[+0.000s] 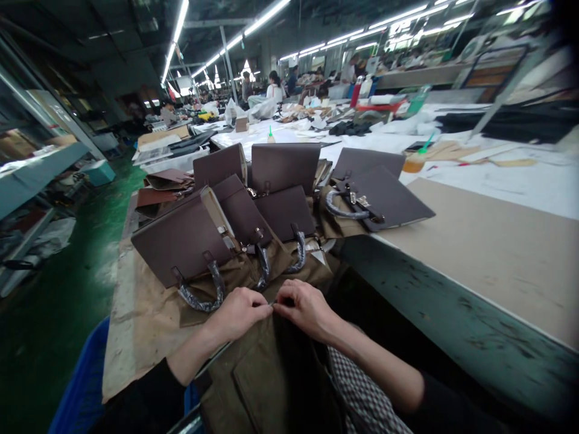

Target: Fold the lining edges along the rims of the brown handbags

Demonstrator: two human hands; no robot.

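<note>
My left hand point(242, 310) and my right hand point(305, 307) meet at the lower middle, thumbs and fingertips pinched close together. Between them is the top edge of a piece of olive-brown fabric point(253, 374) that hangs down toward me and falls into dark shadow on its right. A small pale bit shows at the fingertips, too small to make out. Just beyond my hands lie several dark brown handbags point(181, 247) on brown cloth. Their handles point(212, 295) are wrapped in clear plastic. One bag point(384, 196) leans to the right with metal fittings showing.
A beige board point(488, 253) covers the table at right. Behind the bags, a glue bottle point(415, 160) with a green tip stands on white sheeting. To the lower left is a blue basket point(84, 380) by the green floor point(58, 337). Other people sit far back.
</note>
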